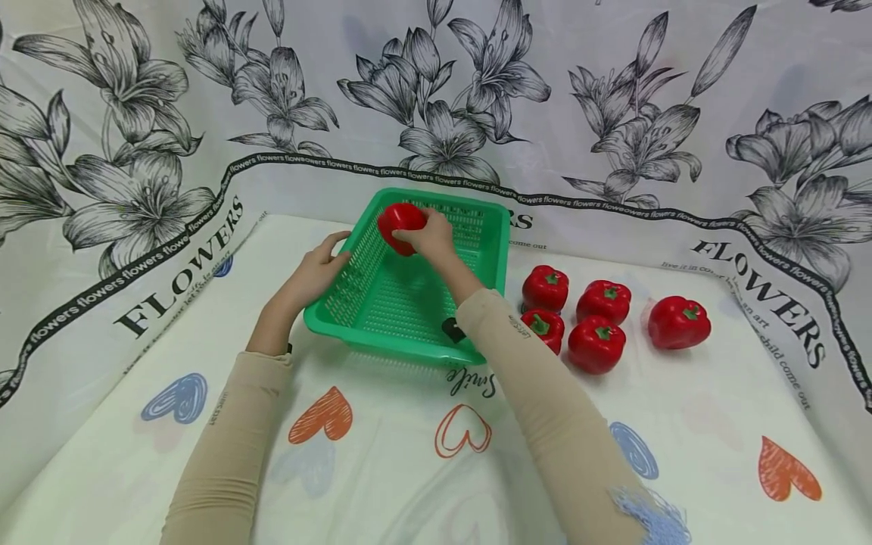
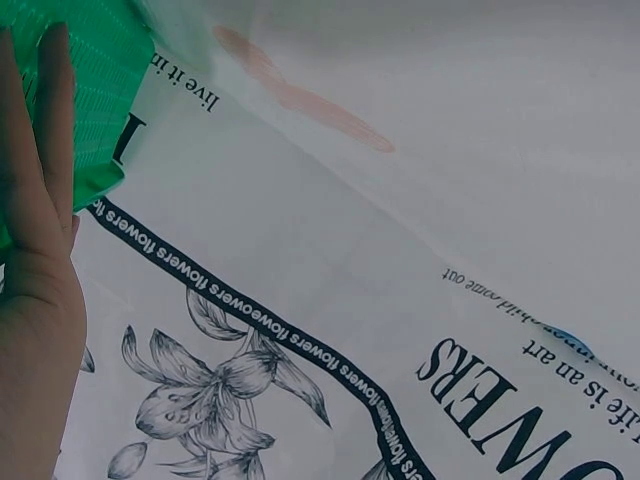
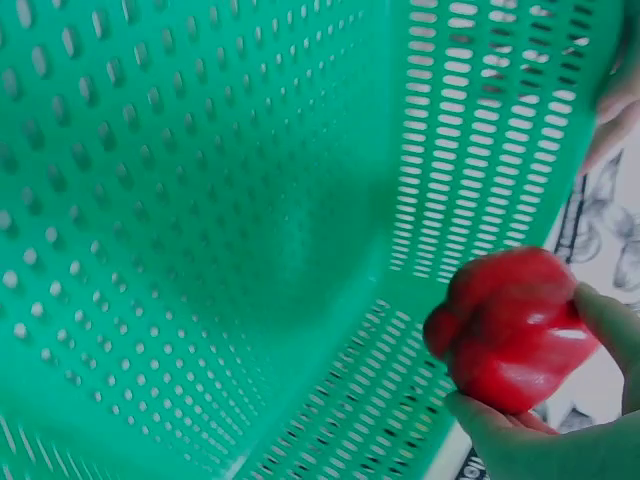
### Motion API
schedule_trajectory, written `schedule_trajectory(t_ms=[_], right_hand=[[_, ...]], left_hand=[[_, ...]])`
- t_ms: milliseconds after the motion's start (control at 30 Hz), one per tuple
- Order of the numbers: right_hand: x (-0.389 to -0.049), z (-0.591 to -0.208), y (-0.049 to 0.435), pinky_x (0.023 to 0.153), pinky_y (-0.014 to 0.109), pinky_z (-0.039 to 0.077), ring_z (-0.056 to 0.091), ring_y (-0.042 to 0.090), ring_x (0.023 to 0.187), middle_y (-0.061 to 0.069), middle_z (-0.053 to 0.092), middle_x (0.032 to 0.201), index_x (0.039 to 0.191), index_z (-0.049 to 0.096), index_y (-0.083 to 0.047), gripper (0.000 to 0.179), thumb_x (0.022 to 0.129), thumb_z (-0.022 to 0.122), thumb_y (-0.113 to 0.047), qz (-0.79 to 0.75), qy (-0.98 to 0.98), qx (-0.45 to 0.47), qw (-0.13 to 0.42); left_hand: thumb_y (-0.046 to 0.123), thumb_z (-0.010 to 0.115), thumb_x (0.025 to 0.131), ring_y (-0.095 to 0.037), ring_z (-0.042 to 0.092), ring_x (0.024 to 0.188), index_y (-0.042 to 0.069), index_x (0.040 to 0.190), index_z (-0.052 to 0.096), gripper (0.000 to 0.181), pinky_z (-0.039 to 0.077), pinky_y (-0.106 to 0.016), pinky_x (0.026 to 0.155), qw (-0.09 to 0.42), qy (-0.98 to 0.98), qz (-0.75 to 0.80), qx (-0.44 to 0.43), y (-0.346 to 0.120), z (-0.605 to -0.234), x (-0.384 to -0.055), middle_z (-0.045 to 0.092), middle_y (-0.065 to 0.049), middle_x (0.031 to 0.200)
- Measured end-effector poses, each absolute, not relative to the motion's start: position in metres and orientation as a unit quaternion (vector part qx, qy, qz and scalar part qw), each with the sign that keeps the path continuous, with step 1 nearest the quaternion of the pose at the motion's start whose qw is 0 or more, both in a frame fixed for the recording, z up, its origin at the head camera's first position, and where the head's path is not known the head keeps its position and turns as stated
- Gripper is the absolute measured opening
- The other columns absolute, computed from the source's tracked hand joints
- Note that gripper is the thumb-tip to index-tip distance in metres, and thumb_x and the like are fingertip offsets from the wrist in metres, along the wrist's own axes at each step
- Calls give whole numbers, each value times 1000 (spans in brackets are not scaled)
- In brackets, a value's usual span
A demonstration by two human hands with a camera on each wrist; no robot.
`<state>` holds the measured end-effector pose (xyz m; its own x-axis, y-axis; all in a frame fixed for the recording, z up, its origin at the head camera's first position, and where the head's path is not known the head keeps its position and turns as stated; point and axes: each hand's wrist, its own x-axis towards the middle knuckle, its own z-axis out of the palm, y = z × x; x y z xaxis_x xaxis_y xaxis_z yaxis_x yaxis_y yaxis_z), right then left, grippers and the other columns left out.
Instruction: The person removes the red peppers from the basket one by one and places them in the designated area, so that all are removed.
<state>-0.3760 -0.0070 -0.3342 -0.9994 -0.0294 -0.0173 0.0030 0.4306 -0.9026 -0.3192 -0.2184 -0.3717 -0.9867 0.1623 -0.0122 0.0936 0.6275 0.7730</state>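
Note:
A red bell pepper (image 3: 515, 330) is pinched between the thumb and fingers of my right hand (image 1: 431, 233). The pepper is inside the green plastic basket (image 1: 402, 344), near its far left corner and above its floor. My left hand (image 1: 319, 271) holds the basket at its left rim. In the left wrist view, two fingers (image 2: 58, 115) of that hand lie along the green wall. The inside of the basket, with its slotted walls, fills most of the right wrist view.
Several red bell peppers with green stems, one of them the far-right pepper (image 1: 678, 322), lie on the cloth right of the basket. My right sleeve partly hides the nearest one. A small black object (image 1: 453, 329) shows at the basket's near right corner. Flower-printed cloth (image 1: 450, 113) rises behind.

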Motion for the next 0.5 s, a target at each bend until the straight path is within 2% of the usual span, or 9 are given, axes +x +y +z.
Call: schedule_trajectory(t_ms=[233, 500], right_hand=[[-366, -317, 3, 99, 39, 52, 50, 26, 131, 10, 54, 143, 143, 47, -6, 65, 86, 75, -20, -578, 815, -33, 9], [-348, -294, 21, 102, 36, 50, 48, 21, 135, 5, 51, 147, 148, 41, -11, 72, 86, 76, -22, -633, 772, -53, 16]], left_hand=[[38, 31, 107, -40, 61, 112, 17, 158, 14, 58, 46, -54, 96, 41, 904, 417, 81, -220, -370, -318, 52, -29, 137], [39, 30, 107, -42, 59, 115, 18, 158, 13, 58, 44, -57, 99, 42, 906, 414, 84, -219, -370, -318, 49, -31, 139]])
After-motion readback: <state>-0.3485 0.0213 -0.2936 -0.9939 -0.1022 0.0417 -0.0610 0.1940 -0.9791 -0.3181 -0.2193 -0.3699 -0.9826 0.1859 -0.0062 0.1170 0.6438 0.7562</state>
